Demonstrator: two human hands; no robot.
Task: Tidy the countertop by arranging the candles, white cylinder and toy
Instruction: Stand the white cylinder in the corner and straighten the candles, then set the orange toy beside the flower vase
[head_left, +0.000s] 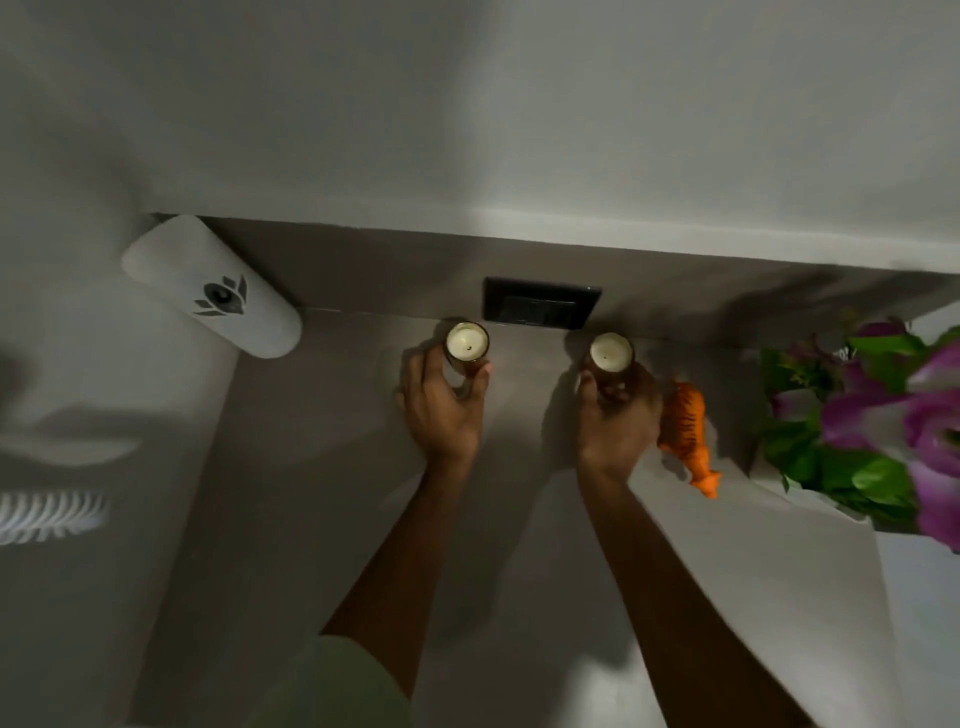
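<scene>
Two glass candles with cream wax stand near the back of the grey countertop (311, 493). My left hand (441, 410) wraps around the left candle (466, 343). The right candle (611, 353) is gripped by my right hand (618, 415). An orange striped tiger toy (685, 431) lies just right of my right hand, close to it. The white cylinder (208, 286) with a dark leaf logo stands in the far left corner against the wall.
A black wall socket (540, 306) sits on the backsplash between the candles. A bunch of purple flowers with green leaves (872, 426) fills the right side on a white surface. A pale wall rises behind the counter.
</scene>
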